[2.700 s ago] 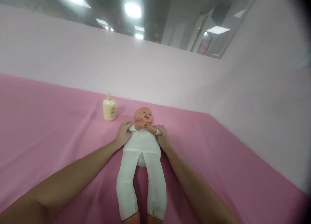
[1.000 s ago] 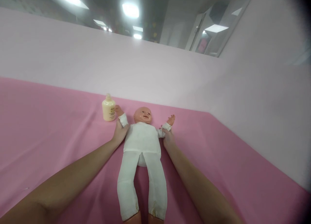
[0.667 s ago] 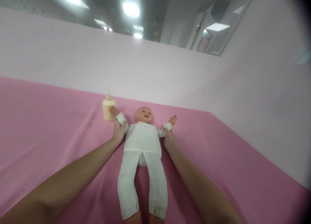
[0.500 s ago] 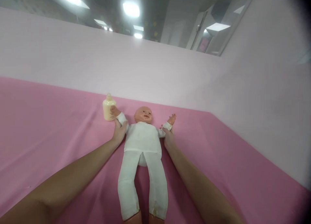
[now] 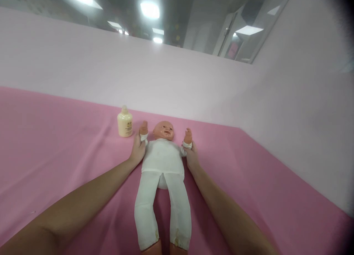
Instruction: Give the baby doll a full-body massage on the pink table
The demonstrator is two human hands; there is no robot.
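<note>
I have my left hand (image 5: 137,150) closed round one doll (image 5: 162,166) forearm, my right hand (image 5: 191,157) round the other; the doll lies face-up between them on the pink cloth (image 5: 55,155), beside a bottle (image 5: 125,122).

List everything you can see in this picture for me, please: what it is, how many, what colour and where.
doll: one, peach-coloured head and hands, white suit; lying on its back in the middle of the cloth, both arms raised beside its head.
bottle: one, cream with a small label; standing upright on the cloth, to the left of the doll's head and apart from it.
cloth: one, pink; covering the whole surface under the doll.
wall: pale pink; running behind the cloth and along its right side.
ceiling lights: several, white; overhead beyond the wall.
left hand: one; gripping the doll's arm on the bottle's side.
right hand: one; gripping the doll's other arm at the cuff.
</note>
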